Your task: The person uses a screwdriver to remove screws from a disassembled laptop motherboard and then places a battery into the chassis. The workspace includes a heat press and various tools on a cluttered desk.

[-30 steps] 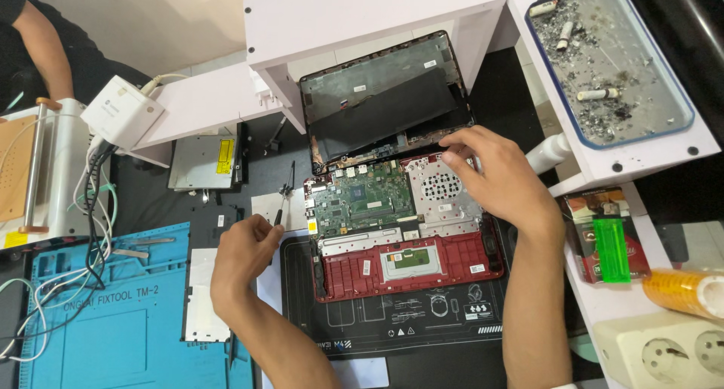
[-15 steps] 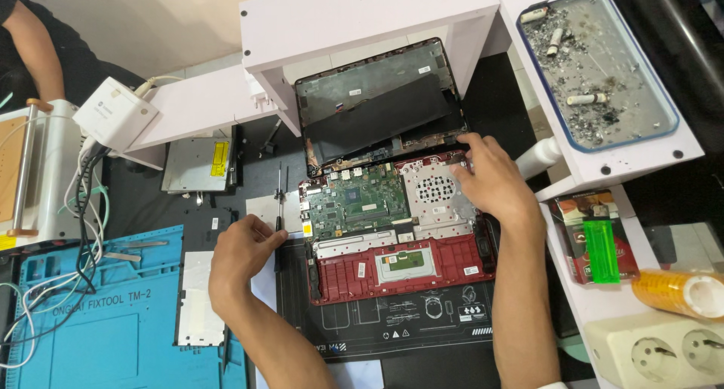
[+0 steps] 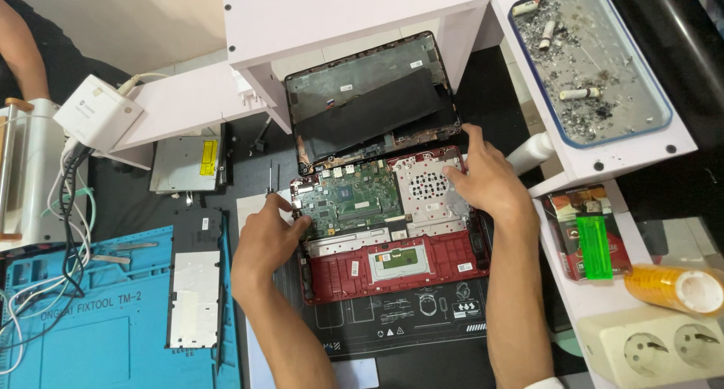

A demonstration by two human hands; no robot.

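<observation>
I am looking down on a dark work mat crowded with repair gear, a white shelf standing over its far side. The opened red laptop lies in the middle of the mat, its green circuit board bare and its lid folded back under the shelf. My left hand sits at the laptop's left edge, fingers curled around a thin screwdriver that points away from me. My right hand lies flat and open on the metal plate beside the board, gripping nothing. A blue mat lies to the left, a grey panel on its edge. On the right sit a tray of cigarette butts, a green lighter and a white socket block.
</observation>
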